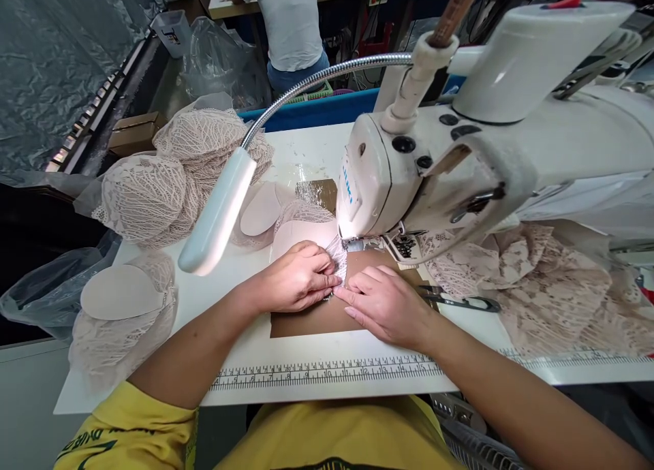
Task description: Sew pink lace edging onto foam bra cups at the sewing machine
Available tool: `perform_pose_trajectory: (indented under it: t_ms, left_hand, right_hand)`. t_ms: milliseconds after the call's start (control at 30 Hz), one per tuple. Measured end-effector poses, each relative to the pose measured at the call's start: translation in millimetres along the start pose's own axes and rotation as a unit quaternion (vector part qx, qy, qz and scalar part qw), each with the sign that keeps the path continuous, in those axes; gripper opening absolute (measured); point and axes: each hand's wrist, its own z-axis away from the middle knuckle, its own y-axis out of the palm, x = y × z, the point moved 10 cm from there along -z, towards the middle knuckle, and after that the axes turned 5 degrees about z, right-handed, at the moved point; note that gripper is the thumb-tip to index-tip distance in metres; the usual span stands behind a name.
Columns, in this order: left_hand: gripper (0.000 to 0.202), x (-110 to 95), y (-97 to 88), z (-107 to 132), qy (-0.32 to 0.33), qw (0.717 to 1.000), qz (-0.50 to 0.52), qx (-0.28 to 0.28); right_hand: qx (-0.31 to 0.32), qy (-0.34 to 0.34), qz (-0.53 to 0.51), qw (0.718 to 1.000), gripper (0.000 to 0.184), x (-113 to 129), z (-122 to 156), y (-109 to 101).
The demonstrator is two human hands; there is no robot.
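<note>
A pale pink lace bra cup point(304, 233) lies on the brown sheet point(311, 325), its lace edge running under the needle area of the white sewing machine point(365, 177). My left hand point(299, 277) has its fingers closed on the lace edge close in front of the presser foot. My right hand point(385, 303) is just to the right, fingers bent and pinching the near end of the same edge. The fingertips of both hands almost meet there. Exactly how much fabric sits between them is hidden.
Stacked lace cups point(148, 194) stand at the left, with another cup point(122, 293) nearer. A lamp point(219, 211) on a bent metal neck overhangs the table. Black thread snips point(467, 301) and loose lace point(556, 286) lie right. A person point(291, 27) sits beyond.
</note>
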Motion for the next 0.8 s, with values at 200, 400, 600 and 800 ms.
perform_pose_trajectory:
  t_ms: [200, 400, 600, 800]
  left_hand:
    - [0.027, -0.5, -1.3, 0.6, 0.004, 1.0, 0.009, 0.001]
    - [0.027, -1.1, -1.5, -0.1, 0.001, 1.0, 0.014, 0.012]
    - [0.029, -4.1, -1.8, -1.0, -0.002, 1.0, 0.018, 0.021]
    - [0.029, -2.4, -4.8, -2.8, -0.011, 0.999, 0.031, 0.004]
  right_hand:
    - [-0.022, -0.006, -0.001, 1.0, 0.025, 0.6, 1.7, -3.4]
    - [-0.102, 0.014, -0.004, 0.995, 0.025, -8.8, 6.0, -15.0]
    - [-0.101, 0.025, 0.013, 0.995, 0.027, -10.9, 3.9, -16.2]
    - [-0.08, -0.008, 0.052, 0.995, 0.029, -2.0, 2.7, -11.9]
